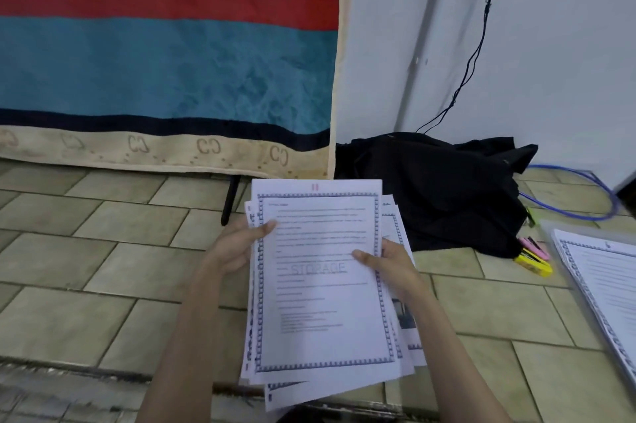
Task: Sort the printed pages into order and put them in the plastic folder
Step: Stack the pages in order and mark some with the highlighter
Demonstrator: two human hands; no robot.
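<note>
Both hands hold a loose stack of pages (323, 285) above the floor: left grip (237, 243) pinches its left edge, right grip (389, 262) its right.

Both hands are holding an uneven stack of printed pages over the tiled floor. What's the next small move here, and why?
Probably lift off the top page, the one with STORAGE printed across it, and carry it toward the second pile on the floor at right. The left hand and right hand pinch a fanned, uneven stack, so sorting looks unfinished.
</note>
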